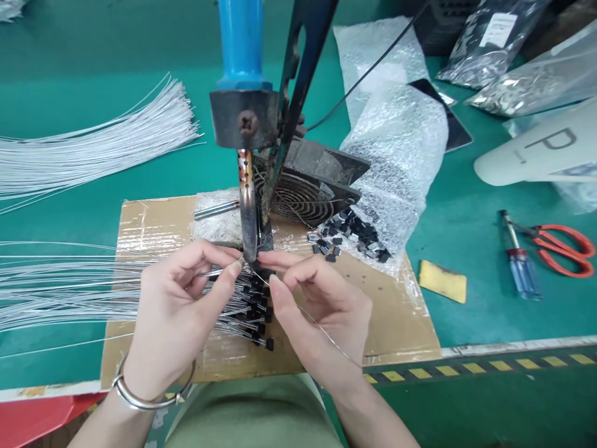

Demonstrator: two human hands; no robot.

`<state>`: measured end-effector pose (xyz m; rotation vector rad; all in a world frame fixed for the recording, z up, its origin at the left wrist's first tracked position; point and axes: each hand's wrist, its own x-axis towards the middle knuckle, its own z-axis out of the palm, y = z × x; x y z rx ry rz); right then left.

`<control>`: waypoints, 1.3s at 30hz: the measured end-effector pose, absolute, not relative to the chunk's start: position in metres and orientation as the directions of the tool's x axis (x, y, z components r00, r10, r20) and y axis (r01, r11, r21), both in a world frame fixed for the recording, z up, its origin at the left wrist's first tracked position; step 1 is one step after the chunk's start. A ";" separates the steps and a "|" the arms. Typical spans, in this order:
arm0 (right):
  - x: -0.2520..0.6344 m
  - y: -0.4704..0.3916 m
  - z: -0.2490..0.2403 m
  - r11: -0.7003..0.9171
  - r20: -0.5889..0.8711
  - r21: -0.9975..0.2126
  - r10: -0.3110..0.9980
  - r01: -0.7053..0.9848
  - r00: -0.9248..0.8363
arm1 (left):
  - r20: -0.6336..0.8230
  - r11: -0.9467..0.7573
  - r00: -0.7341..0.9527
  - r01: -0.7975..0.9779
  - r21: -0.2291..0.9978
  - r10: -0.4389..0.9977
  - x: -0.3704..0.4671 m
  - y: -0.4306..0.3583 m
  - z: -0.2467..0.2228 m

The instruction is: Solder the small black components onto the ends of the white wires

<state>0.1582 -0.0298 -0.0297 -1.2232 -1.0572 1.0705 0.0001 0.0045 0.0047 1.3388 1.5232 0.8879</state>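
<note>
A blue-handled soldering iron (241, 43) is clamped upright, its tip pointing down between my hands. Just left of the tip, my left hand (180, 308) pinches the end of a thin white wire. My right hand (321, 311) is closed on a thin strand of solder (333, 342), which runs from near the tip down past the wrist. What lies exactly under the tip is hidden by fingertips. Below, many white wires with black connectors (261, 311) lie on the cardboard (153, 230).
A black fan (308, 193) stands behind the iron's tip. Small black parts (349, 233) lie beside bubble wrap (396, 155). A wire bundle (93, 149) is at left; a yellow sponge (442, 281), screwdriver (520, 264) and red-handled scissors (562, 249) are at right.
</note>
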 end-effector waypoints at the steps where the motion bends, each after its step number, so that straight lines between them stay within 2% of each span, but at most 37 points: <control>1: 0.158 -0.030 -0.030 0.041 0.033 -0.998 0.983 -0.042 0.179 | -0.159 0.153 -0.011 0.344 0.927 0.987 0.000 0.005 0.004; 39: 0.157 -0.033 -0.030 0.071 0.065 -0.997 0.979 -0.024 0.192 | -0.134 0.133 -0.019 0.330 0.935 0.991 -0.002 -0.001 0.003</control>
